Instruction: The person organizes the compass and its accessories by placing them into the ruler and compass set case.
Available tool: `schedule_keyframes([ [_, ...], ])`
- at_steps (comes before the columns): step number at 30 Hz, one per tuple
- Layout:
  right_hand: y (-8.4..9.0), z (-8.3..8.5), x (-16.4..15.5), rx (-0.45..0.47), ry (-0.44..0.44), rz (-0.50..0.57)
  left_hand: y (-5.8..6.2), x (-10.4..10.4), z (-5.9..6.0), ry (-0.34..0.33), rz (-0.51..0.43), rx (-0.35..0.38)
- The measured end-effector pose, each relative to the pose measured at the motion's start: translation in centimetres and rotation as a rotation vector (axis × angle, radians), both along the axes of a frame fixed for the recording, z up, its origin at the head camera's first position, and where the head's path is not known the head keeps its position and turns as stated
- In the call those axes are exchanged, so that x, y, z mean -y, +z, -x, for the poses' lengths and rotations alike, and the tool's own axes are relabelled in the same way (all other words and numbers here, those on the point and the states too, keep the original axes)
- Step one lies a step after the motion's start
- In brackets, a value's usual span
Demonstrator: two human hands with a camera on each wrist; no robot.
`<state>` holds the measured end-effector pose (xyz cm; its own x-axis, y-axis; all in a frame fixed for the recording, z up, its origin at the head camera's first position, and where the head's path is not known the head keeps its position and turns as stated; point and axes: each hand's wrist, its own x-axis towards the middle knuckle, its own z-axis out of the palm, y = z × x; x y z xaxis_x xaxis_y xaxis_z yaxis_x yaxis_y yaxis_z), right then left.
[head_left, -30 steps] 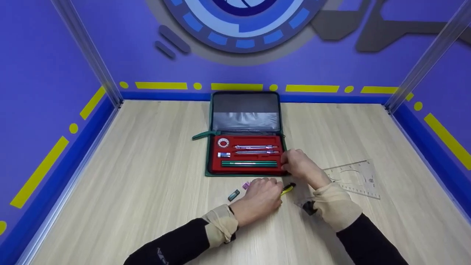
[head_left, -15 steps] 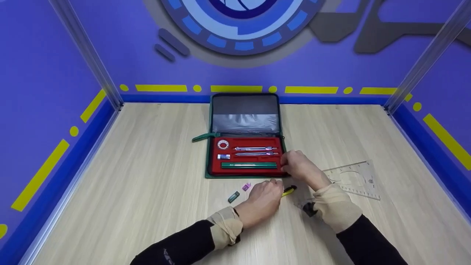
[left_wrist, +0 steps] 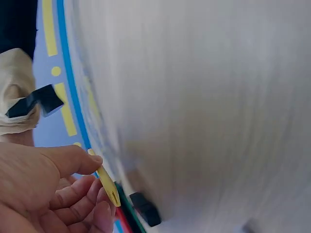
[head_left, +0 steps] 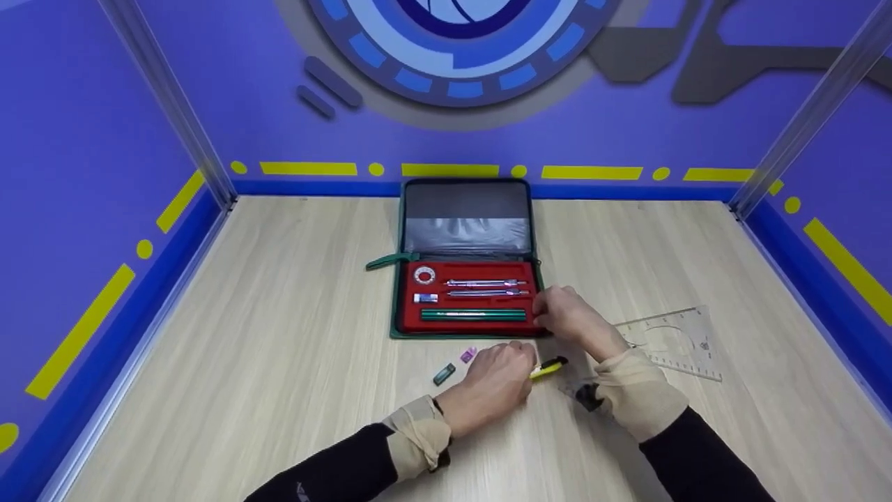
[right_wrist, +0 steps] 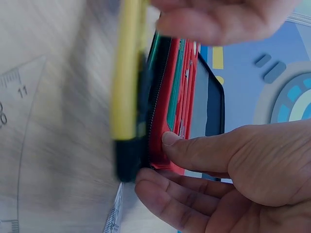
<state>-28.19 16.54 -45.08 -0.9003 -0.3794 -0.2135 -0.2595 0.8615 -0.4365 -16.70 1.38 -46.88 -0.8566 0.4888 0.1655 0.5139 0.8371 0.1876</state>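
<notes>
On the wooden worktop (head_left: 279,335), a small dark green eraser-like piece (head_left: 443,374) is lying just left of the left hand, with a tiny pink piece (head_left: 467,354) lying just beyond it. The left hand (head_left: 491,387) is resting on the worktop in front of the case, its grip curling round the near end of a yellow pen (head_left: 548,367); in the left wrist view the thumb (left_wrist: 73,160) and fingers are pinching the yellow shaft. The pen's black tip is pointing right, lying between the two hands. Behind, the open green case (head_left: 465,258) is showing its red tray with a compass and green pencils. The right hand (head_left: 568,317) is gripping the case's near right corner, thumb (right_wrist: 204,150) pressing on the red tray edge and fingers curling beneath. Farther right, a clear ruler-protractor (head_left: 672,341) is lying flat beside the right sleeve
</notes>
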Motion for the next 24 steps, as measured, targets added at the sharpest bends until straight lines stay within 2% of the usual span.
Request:
schedule_keyframes([
  [3, 0.0, 0.0, -0.1, -0.012, 0.016, 0.009, 0.9, 0.9, 0.0, 0.002, -0.018, 0.104],
  [5, 0.0, 0.0, -0.3, -0.027, 0.023, 0.015, 1.4, 1.8, 0.0, 0.005, -0.025, 0.135],
  [10, 0.0, -0.1, -0.6, -0.048, 0.024, 0.023, 2.5, 4.5, 0.7, 0.029, -0.055, 0.069],
  [13, -0.1, -0.1, -0.5, -0.041, 0.027, 0.026, 3.1, 6.2, 1.2, 0.078, -0.067, 0.036],
  [15, -0.2, -0.2, -0.4, -0.034, 0.024, 0.028, 3.5, 7.4, 1.7, 0.128, -0.075, 0.046],
  [20, -0.1, -0.3, -0.4, -0.036, 0.018, 0.033, 4.6, 10.2, 3.4, 0.233, -0.113, 0.031],
  [24, -0.1, -0.3, -0.4, -0.057, 0.033, 0.045, 5.1, 11.7, 5.0, 0.289, -0.106, -0.012],
])
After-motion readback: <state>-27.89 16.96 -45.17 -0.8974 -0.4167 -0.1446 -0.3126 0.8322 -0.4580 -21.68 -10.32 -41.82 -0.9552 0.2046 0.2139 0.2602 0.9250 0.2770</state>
